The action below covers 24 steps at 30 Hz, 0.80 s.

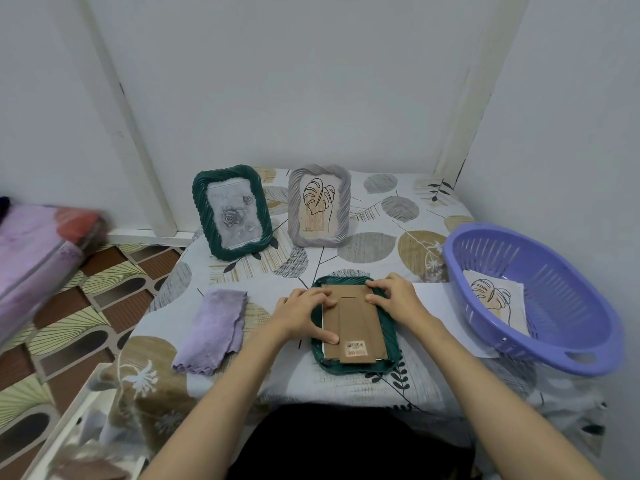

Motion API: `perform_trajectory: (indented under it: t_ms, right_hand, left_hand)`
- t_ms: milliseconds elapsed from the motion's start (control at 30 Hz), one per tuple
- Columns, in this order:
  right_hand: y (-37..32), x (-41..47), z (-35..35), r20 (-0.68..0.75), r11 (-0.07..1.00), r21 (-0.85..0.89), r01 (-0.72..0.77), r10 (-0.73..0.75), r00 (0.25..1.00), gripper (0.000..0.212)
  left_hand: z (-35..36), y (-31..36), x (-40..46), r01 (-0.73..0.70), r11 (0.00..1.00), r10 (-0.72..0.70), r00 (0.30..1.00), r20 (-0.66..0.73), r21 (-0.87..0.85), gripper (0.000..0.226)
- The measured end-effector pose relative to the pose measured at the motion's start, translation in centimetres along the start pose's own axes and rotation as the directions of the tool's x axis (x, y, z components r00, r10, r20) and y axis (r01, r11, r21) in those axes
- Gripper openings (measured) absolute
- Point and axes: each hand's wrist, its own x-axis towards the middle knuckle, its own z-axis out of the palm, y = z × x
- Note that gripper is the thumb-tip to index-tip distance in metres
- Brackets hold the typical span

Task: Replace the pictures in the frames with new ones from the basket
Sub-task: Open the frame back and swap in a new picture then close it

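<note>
A dark green frame [389, 344] lies face down in front of me, its brown cardboard backing [360, 327] facing up. My left hand [303, 315] rests on the frame's left edge, fingers curled onto the backing. My right hand [393, 296] presses on the backing's top right corner. A second green frame [199, 202] with a rose picture stands at the back left. Beside it stands a grey frame [344, 202] with a leaf drawing. The purple basket [568, 355] at the right holds a leaf picture [498, 299].
A folded lilac cloth [214, 327] lies left of the frame. A white sheet [433, 296] sticks out from under the basket. The table has a leaf-patterned cover [377, 244]; walls close it in behind and at the right. Blurred pink bedding [34, 258] sits at the left.
</note>
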Motion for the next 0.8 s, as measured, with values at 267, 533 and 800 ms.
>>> perform_trajectory:
  t_ms: [267,533,800]
  right_hand:
    - [0.2,-0.1,0.3,-0.039,0.993,0.115,-0.007,0.012,0.999,0.073]
    - [0.8,0.1,0.7,-0.06,0.989,0.149,0.009,0.0,0.998,0.069]
    - [0.8,0.0,0.7,-0.069,0.988,0.156,0.019,-0.008,0.998,0.068]
  left_hand:
    - [-0.4,-1.0,3.7,0.022,0.936,-0.165,0.909,-0.383,-0.351,0.021]
    - [0.0,-1.7,5.2,0.046,0.962,-0.133,0.94,-0.313,-0.27,0.031]
    - [0.5,-2.1,5.3,0.004,0.96,-0.105,0.931,-0.35,-0.279,0.016]
